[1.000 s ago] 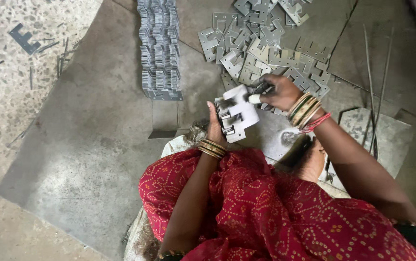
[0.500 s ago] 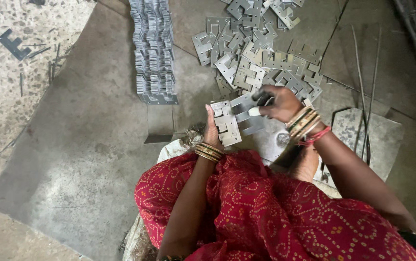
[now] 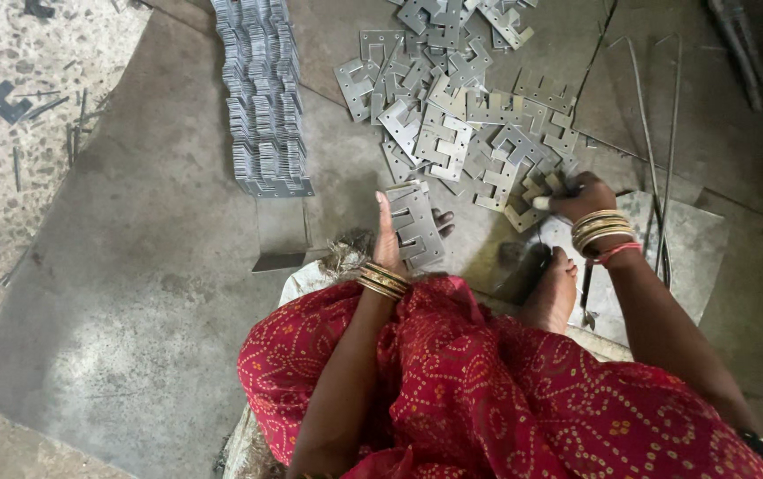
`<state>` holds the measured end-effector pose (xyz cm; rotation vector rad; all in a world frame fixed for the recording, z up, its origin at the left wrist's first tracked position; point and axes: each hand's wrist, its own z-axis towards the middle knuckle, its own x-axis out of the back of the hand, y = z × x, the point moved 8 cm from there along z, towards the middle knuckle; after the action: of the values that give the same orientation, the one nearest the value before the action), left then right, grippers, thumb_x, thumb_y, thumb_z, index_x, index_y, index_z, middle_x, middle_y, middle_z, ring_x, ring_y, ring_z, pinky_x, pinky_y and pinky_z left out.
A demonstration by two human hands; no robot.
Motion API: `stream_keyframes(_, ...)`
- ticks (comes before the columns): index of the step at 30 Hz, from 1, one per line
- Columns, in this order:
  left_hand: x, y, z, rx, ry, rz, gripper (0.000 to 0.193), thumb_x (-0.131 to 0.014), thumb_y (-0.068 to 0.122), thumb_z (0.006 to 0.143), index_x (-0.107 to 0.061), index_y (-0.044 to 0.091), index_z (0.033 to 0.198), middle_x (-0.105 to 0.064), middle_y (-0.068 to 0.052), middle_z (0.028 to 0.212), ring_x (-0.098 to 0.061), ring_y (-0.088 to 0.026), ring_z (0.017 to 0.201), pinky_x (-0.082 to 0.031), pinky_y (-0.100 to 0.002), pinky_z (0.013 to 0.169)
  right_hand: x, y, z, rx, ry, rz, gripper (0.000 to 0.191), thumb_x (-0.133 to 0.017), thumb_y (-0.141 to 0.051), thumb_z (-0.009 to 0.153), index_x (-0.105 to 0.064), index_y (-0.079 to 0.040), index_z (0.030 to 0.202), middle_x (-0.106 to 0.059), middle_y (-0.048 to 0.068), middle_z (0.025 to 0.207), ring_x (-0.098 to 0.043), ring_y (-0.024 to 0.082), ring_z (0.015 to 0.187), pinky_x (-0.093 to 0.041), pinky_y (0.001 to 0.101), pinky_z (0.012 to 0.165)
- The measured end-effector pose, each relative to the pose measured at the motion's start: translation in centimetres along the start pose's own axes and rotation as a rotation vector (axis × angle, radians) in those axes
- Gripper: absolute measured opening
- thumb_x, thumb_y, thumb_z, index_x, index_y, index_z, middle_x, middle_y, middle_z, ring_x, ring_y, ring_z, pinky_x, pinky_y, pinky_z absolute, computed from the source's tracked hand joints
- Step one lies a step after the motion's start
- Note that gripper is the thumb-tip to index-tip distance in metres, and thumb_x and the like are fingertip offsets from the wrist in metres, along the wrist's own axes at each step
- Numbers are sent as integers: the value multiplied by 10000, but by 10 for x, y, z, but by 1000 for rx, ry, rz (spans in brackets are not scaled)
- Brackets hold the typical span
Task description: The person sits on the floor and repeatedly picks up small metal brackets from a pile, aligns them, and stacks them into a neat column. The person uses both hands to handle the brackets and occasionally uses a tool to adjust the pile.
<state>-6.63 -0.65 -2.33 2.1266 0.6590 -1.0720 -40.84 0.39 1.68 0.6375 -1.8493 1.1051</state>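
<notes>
— Head view, looking down: what is each hand doing?
— Her left hand (image 3: pixel 392 238) grips a small stack of stamped metal plates (image 3: pixel 417 226), thumb up along its left edge, fingers wrapped behind. Her right hand (image 3: pixel 577 197) is closed on one loose plate (image 3: pixel 523 211) at the near edge of the scattered plate pile (image 3: pixel 461 115).
— Where is there room on the floor?
— Left of the held stack the grey floor sheet (image 3: pixel 133 293) lies bare out to its left edge. A long neat row of plates (image 3: pixel 262 98) runs toward the far edge, well apart from both hands. Thin rods (image 3: pixel 656 133) lie near the right edge, beside the right wrist's bangles (image 3: pixel 599 229).
</notes>
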Motion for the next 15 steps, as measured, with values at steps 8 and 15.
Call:
stream_keyframes(8, 2, -18, 3, 116, 13, 90, 782, -503, 773, 903, -599, 108, 1302, -718, -108, 1068, -712, -230, 923, -633, -430, 803, 26, -52, 1, -35, -425, 793, 345, -738, -5, 822, -672, 28, 1159, -753, 142, 1068, -751, 273, 978, -648, 416, 868)
stream_keyframes(15, 9, -23, 7, 117, 0, 232, 818, -441, 780, 966, -614, 74, 1340, -708, -93, 1011, -705, -200, 818, -623, -383, 703, 22, -113, 27, 295, -151, 17, 415, -771, -207, 908, -743, -81, 1302, -781, 197, 1199, -778, 315, 1088, -617, 425, 992)
